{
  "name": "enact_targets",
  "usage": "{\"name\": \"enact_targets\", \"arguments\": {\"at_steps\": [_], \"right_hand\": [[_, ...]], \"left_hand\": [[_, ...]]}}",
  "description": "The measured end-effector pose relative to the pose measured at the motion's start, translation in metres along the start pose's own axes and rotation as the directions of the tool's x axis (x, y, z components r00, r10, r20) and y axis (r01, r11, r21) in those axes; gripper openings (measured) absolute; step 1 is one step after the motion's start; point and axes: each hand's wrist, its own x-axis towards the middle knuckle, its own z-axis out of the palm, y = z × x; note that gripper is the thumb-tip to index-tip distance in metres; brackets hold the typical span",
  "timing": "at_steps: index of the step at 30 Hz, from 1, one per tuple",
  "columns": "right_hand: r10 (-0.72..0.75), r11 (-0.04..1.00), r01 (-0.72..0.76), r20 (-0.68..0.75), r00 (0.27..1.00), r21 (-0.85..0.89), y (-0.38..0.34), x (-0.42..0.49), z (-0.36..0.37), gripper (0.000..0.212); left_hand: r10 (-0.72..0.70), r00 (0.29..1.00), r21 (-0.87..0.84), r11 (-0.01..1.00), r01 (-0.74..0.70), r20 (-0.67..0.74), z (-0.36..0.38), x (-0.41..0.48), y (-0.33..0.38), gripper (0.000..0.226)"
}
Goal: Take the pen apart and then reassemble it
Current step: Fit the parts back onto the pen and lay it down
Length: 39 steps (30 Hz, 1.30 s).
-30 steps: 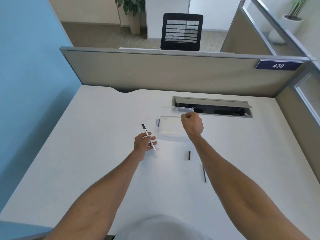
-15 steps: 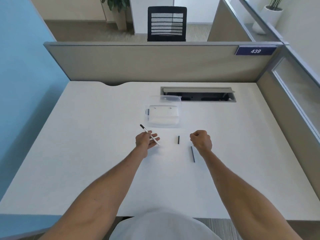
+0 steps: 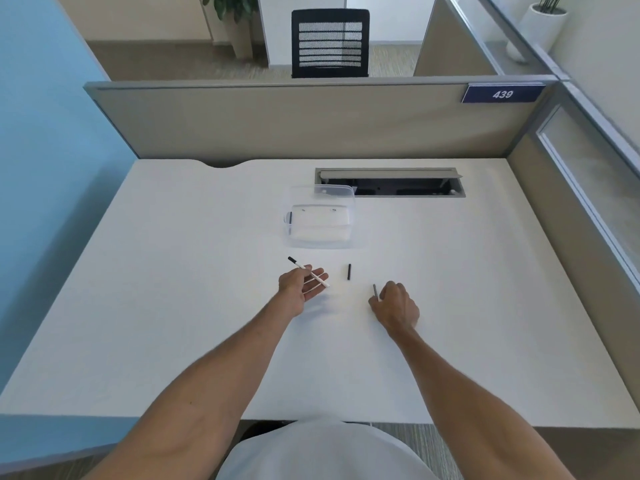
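Observation:
My left hand [image 3: 300, 285] holds the white pen barrel [image 3: 309, 272], whose black end points away to the upper left, a little above the white desk [image 3: 173, 306]. A short black pen piece [image 3: 348, 272] lies on the desk between my hands. My right hand [image 3: 394, 303] rests on the desk with its fingers curled around the thin dark refill [image 3: 375, 292]; only the refill's far end shows past the fingers.
A clear plastic box [image 3: 320, 216] stands just beyond the pen parts, with a small dark piece at its left wall. Behind it is an open cable slot [image 3: 389, 183] in the desk. Partition walls close off the back and right.
My right hand came back from the clear box toward me and closed on the thin refill on the desk. My left hand kept holding the barrel in about the same place.

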Motion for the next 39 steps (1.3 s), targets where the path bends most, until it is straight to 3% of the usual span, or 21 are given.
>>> {"name": "enact_targets", "arguments": {"at_steps": [12, 17, 27, 39], "right_hand": [[0.016, 0.994, -0.017, 0.009, 1.000, 0.108, 0.000, 0.005, -0.001, 0.022], [-0.022, 0.980, 0.034, -0.067, 0.998, 0.196, -0.022, 0.008, -0.010, 0.018], [-0.185, 0.818, 0.211, -0.103, 0.977, 0.535, -0.079, 0.005, -0.016, 0.011], [-0.393, 0.761, 0.377, -0.088, 0.915, 0.528, -0.112, -0.010, -0.005, 0.005]], "left_hand": [[-0.020, 0.999, -0.138, 0.990, 0.025, 0.041, -0.004, -0.003, -0.002, 0.017], [0.009, 0.999, -0.172, 0.985, -0.003, 0.033, -0.003, -0.003, 0.003, 0.016], [0.039, 0.999, -0.233, 0.972, -0.038, -0.001, -0.014, 0.002, 0.025, 0.011], [0.045, 0.996, -0.350, 0.934, -0.068, -0.075, -0.028, 0.008, 0.044, 0.017]]}}
